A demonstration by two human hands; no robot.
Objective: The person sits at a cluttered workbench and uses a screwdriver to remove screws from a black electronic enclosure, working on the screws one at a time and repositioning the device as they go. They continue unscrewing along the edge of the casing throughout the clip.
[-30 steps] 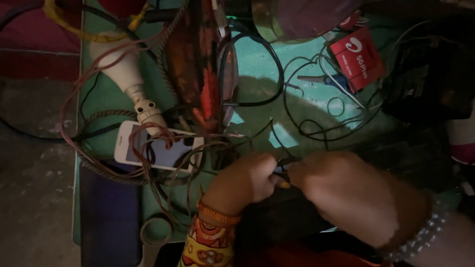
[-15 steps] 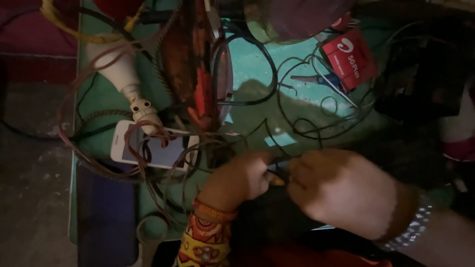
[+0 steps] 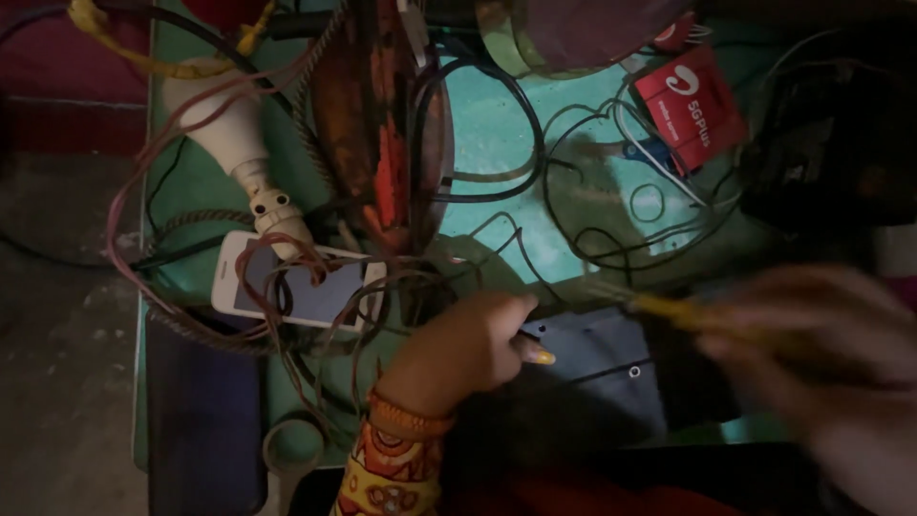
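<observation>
Left hand (image 3: 468, 349) pins dark panel's (image 3: 583, 373) edge.

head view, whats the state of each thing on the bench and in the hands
left hand: curled, pressing on the dark panel
right hand: motion-blurred, holding a yellow-handled tool
yellow-handled tool: tip pointing left over the panel
dark panel: lying flat, screw holes showing
white phone: face up, screen dark, wires across it
white bulb: lying on its side, unlit
red packet: flat on the bench
</observation>
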